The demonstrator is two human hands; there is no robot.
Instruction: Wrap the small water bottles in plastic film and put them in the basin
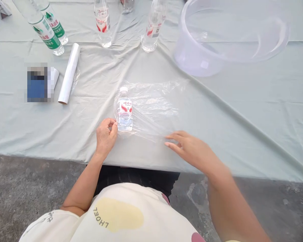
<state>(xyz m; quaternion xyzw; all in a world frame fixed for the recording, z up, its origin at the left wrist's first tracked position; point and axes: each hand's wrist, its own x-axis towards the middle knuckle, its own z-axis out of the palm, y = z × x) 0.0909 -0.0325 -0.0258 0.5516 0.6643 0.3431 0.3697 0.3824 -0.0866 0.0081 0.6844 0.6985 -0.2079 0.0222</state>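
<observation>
A small water bottle (125, 116) with a white cap and a red-and-white label lies on a sheet of clear plastic wrap (159, 107), and some film seems to cover its left side. Beside the bottle's base, my left hand (106, 136) is closed, thumb and forefinger pinching the wrap's edge. My right hand (189, 146) hovers at the near right corner of the wrap. Its thumb and fingers are apart and slightly blurred, with nothing clearly held between them. Wrinkles run through the wrap from the bottle toward that hand.
A roll of plastic wrap (69, 74) lies to the left, next to a pixelated item (37, 84). Behind stand green-labelled bottles (46, 35), two red-labelled bottles (102, 25) and a large clear basin (199, 57). A pale cloth (242, 117) covers the table.
</observation>
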